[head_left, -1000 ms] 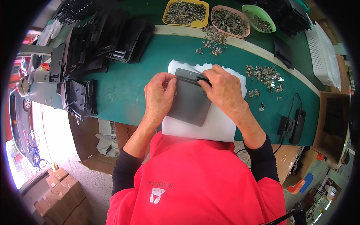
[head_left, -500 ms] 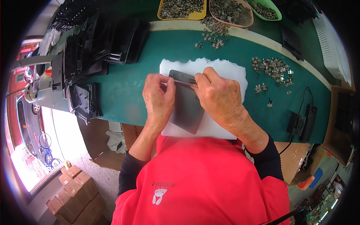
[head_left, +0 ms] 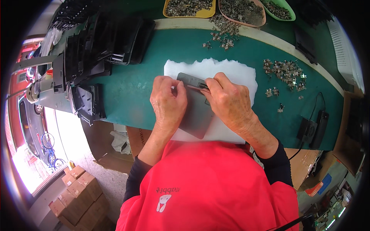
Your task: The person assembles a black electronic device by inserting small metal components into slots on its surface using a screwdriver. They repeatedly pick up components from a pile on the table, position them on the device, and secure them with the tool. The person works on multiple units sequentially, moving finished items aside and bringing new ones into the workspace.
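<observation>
A flat dark-grey panel (head_left: pixel 197 119) lies aslant on a white foam sheet (head_left: pixel 241 75) in front of me. Over the panel's left edge, near its far end, my left hand (head_left: pixel 167 102) has thumb and forefinger pinched together; what they hold, if anything, is hidden. My right hand (head_left: pixel 230 99) is closed at the panel's right side, its fingertips by a dark slot near the far end. A thin, pinkish sliver shows under those fingertips, too small to name.
Small metal clips (head_left: pixel 285 73) lie scattered on the green table (head_left: pixel 131 92) at right. Beyond stand a yellow tray (head_left: pixel 189 16), a pink tray (head_left: pixel 263 21) and a green tray (head_left: pixel 293 16) of small parts. Black plastic housings (head_left: pixel 86 102) are stacked at left; a black power adapter (head_left: pixel 307 131) lies right.
Both hands and the panel sit slightly farther right in the picture, as does the table behind them. My right hand has come a little nearer to me, and more of the panel's far end shows.
</observation>
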Available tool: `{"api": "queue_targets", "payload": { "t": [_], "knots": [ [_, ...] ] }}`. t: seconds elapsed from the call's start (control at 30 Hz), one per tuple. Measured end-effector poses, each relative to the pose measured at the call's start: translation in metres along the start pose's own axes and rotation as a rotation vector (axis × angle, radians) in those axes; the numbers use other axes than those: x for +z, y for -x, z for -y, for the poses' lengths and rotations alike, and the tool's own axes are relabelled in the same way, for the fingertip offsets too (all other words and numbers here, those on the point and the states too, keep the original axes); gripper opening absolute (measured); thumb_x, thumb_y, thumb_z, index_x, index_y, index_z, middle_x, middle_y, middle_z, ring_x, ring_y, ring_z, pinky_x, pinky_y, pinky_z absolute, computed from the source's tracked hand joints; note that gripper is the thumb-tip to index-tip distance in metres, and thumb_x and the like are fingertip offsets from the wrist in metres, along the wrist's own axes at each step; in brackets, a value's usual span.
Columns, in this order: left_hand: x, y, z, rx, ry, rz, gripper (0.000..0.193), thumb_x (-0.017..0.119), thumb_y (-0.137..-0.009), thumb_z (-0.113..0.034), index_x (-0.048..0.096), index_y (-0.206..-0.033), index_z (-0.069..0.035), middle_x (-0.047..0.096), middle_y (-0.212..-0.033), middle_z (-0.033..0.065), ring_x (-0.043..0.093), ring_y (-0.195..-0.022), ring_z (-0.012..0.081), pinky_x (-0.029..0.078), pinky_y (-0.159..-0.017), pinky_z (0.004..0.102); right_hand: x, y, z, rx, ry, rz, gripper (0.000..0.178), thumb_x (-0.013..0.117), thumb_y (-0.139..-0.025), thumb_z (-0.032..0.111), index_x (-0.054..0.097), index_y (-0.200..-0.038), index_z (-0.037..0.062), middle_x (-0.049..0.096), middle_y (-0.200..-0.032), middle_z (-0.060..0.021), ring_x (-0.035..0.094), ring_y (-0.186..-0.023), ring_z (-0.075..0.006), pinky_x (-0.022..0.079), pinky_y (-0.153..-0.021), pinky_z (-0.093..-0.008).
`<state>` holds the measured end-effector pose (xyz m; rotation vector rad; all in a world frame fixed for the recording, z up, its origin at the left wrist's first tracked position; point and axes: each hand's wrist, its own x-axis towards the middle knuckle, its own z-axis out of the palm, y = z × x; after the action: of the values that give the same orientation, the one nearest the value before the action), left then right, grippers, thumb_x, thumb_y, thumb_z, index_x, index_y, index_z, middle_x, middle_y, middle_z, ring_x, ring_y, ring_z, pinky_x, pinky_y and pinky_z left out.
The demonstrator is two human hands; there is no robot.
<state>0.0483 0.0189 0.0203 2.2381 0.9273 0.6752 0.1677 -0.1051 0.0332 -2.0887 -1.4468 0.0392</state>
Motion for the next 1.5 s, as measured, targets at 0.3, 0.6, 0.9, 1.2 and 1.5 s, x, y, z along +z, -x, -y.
{"api": "queue_targets", "payload": {
  "t": [0.3,0.6,0.9,1.2,1.5],
  "knots": [
    [0.013,0.007,0.006,0.107,-0.096,-0.130,0.012,0.071,-0.079,0.001,0.060,-0.082,-0.002,0.057,-0.088,0.0071,0.050,-0.057,0.0137,0.044,-0.051,0.0289,0.002,0.004,-0.005,0.059,-0.007,0.041,0.023,0.078,-0.076,0.010,0.064,-0.093,0.0023,0.058,-0.082,-0.0058,0.062,-0.059,-0.0248,0.050,-0.050,-0.0345],
    [0.002,0.032,0.006,0.332,-0.375,-0.031,0.036,0.071,-0.076,0.001,0.065,-0.111,0.000,0.059,-0.108,0.0126,0.060,-0.088,0.0283,0.051,-0.071,0.0357,0.002,0.005,-0.007,0.094,-0.043,0.070,0.023,0.077,-0.078,0.010,0.063,-0.094,0.0020,0.060,-0.084,-0.0075,0.064,-0.063,-0.0268,0.051,-0.053,-0.0359],
    [-0.018,0.019,0.010,0.493,-0.431,0.182,0.049,0.074,-0.072,-0.007,0.062,-0.119,0.001,0.058,-0.114,0.0120,0.059,-0.091,0.0277,0.049,-0.077,0.0392,-0.025,0.000,0.007,0.128,-0.134,0.110,0.024,0.062,-0.091,0.009,0.059,-0.114,0.0021,0.057,-0.098,-0.0140,0.064,-0.071,-0.0308,0.053,-0.063,-0.0404],
    [-0.010,0.026,0.027,0.330,-0.084,0.016,0.053,0.079,-0.073,-0.012,0.058,-0.118,0.005,0.058,-0.113,0.0151,0.057,-0.099,0.0327,0.049,-0.082,0.0386,-0.036,-0.006,0.027,0.098,0.178,0.419,0.030,0.057,-0.094,0.012,0.058,-0.124,0.0070,0.060,-0.084,-0.0110,0.064,-0.063,-0.0307,0.052,-0.056,-0.0413],
    [-0.011,0.023,0.027,0.227,-0.035,0.092,0.055,0.078,-0.075,-0.015,0.057,-0.122,0.003,0.056,-0.100,0.0142,0.055,-0.090,0.0318,0.047,-0.077,0.0405,-0.016,-0.002,0.035,-0.008,0.244,0.327,0.041,0.060,-0.083,0.008,0.059,-0.123,0.0077,0.060,-0.084,-0.0115,0.067,-0.065,-0.0271,0.053,-0.056,-0.0372]
  ]
}}
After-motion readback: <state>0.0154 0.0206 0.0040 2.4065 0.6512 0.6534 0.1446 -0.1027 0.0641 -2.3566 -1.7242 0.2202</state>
